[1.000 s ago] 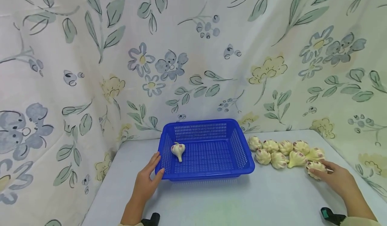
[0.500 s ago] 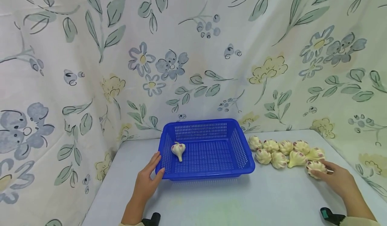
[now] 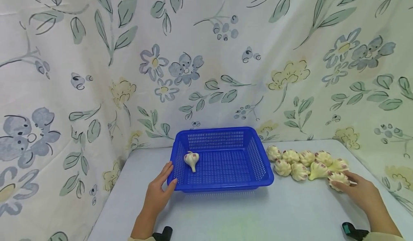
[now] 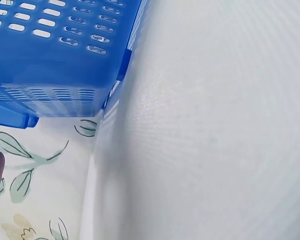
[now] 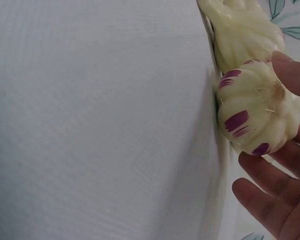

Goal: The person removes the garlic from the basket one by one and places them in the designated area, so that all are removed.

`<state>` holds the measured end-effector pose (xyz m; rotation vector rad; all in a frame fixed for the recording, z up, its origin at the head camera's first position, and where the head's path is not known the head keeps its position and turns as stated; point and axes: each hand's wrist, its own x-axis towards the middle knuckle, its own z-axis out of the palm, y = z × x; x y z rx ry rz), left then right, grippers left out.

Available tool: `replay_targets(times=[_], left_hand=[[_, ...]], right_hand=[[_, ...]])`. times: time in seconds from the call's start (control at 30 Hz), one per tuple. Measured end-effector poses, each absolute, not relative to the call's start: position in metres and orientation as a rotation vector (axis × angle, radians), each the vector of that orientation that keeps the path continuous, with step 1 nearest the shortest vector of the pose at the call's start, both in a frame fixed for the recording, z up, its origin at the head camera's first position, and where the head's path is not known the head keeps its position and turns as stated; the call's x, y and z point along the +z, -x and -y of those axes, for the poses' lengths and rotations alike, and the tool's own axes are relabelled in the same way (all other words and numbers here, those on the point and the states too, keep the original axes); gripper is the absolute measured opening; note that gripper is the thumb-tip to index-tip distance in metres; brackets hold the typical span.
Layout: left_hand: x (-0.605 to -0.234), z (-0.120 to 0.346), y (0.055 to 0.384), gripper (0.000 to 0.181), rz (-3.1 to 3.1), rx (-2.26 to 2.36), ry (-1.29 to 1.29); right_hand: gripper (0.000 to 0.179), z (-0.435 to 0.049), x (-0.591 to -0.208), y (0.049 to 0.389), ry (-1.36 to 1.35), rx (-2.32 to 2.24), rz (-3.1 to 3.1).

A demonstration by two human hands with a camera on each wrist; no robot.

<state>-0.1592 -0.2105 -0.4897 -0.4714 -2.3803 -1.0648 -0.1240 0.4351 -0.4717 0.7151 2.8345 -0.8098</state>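
Note:
My right hand (image 3: 362, 192) holds a garlic bulb (image 3: 337, 181) at the near right end of a garlic group, thumb on one side and fingers on the other. In the right wrist view this bulb (image 5: 257, 110) shows purple streaks and a tuft of roots, close to the table. My left hand (image 3: 157, 192) rests with fairly straight fingers against the left side and near-left corner of a blue plastic basket (image 3: 222, 188). Inside the basket, toward its left, lies one white garlic bulb (image 3: 191, 159) with its stem toward me.
Several more garlic bulbs (image 3: 299, 171) sit in two rows right of the basket. The white table (image 3: 232, 216) ends at the back against a floral cloth (image 3: 209, 101), which also hangs along both sides.
The head view has shifted very slightly. Both hands, the basket and the garlic bulbs keep their places.

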Motion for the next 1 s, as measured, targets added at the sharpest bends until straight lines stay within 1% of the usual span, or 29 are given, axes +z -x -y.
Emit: replay_targets(times=[0.2,0.33,0.5,0.7,0.83,1.0], left_hand=[[-0.488,0.212,0.158,0.050,2.390,-1.067,0.463],[-0.488,0.212,0.158,0.051,2.395,-1.071,0.450],[-0.489,0.213,0.158,0.051,2.393,-1.075,0.435],[-0.492,0.214,0.158,0.051,2.384,-1.085,0.457],[-0.494,0.214,0.160,0.051,2.385,-1.091,0.460],[-0.495,0.212,0.159,0.051,2.402,-1.100,0.456]], right_hand=[[0.108,-0.428,-0.462,0.126,-0.759,-0.798,-2.834],[0.105,-0.420,-0.446,0.130,-0.729,-0.759,-2.957],[0.093,-0.389,-0.409,0.139,-0.526,-0.817,-3.129],[0.083,-0.327,-0.370,0.160,-0.258,-1.015,-3.256],[0.075,-0.281,-0.351,0.176,-0.047,-1.143,-3.271],[0.068,-0.225,-0.339,0.202,0.274,-1.283,-3.224]])
